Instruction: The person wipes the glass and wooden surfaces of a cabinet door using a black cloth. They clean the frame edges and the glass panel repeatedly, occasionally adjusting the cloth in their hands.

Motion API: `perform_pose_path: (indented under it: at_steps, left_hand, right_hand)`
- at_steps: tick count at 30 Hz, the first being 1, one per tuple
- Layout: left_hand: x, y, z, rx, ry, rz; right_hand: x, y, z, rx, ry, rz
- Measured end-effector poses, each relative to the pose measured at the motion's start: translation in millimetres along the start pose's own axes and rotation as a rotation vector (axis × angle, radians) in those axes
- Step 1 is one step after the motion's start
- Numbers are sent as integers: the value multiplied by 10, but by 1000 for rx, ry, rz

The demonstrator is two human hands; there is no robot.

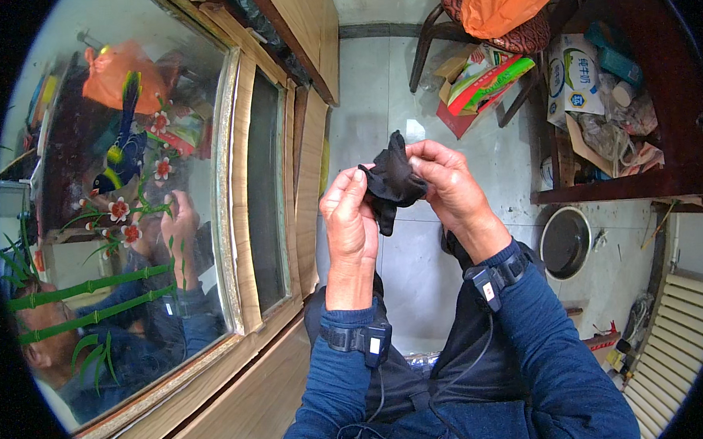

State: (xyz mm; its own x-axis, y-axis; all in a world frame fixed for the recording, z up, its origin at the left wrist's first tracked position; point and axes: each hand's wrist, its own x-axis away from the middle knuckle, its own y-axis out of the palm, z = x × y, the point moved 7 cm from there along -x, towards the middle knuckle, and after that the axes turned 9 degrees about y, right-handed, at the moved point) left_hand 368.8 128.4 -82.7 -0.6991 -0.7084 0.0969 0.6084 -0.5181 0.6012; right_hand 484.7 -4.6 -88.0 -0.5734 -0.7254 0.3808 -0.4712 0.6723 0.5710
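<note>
A small, crumpled piece of thin black cloth [398, 178] is stretched between my two hands, above the tiled floor and my knees. It may be a sock; its bunched folds do not settle that. My left hand [348, 213] pinches its left edge between thumb and fingers. On the opposite side, my right hand [448, 181] grips the upper right edge with thumb and forefinger. One narrow end of the cloth hangs down between the hands. Both wrists carry strapped-on devices with cables.
A painted mirror [150, 242] in a wooden cabinet stands close on my left. Ahead are a stool [512, 38] bearing an orange plastic bag [507, 2] and a red-green carton [482, 87]. On my right are a dark wooden shelf [624, 187], a round basin [565, 243] and a white radiator [674, 345].
</note>
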Motion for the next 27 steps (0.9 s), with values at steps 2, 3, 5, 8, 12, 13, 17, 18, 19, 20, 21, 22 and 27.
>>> perform_pose_path:
  at_steps: [2, 3, 5, 8, 12, 13, 17, 18, 19, 20, 21, 22, 27]
  left_hand:
    - [-3, -30, -7, -21, 2, 57]
    - [-5, -12, 23, -38, 48, 40]
    - [2, -8, 68, -112, 104, 52]
    - [50, 19, 104, -169, 128, 34]
    - [55, 32, 110, -205, 134, 7]
    - [48, 27, 115, -209, 146, 7]
    - [47, -22, 101, -196, 125, 53]
    - [47, -10, 102, -181, 130, 42]
    - [48, -4, 104, -172, 129, 41]
    - [48, 3, 105, -162, 128, 39]
    - [49, 0, 96, -165, 111, 50]
    - [50, -8, 87, -168, 94, 60]
    - [37, -103, -5, -265, -10, 107]
  right_hand:
    - [19, 46, -7, -1, 11, 6]
    - [33, 88, -16, -1, 12, -19]
    - [70, 149, -66, 91, -37, -36]
    - [117, 214, -132, 342, -154, -38]
    - [31, 78, -54, 279, -69, 65]
    - [16, 53, -79, 221, -115, 61]
    - [-18, -125, -93, 47, -109, 137]
    - [-21, -149, -84, -18, -82, 129]
    - [-18, -173, -71, -83, -53, 137]
    - [-17, -166, -82, -109, -62, 121]
    - [-9, -154, -110, -121, -95, 100]
    - [-4, -148, -128, -132, -122, 98]
    - [-6, -109, -174, -171, -164, 39]
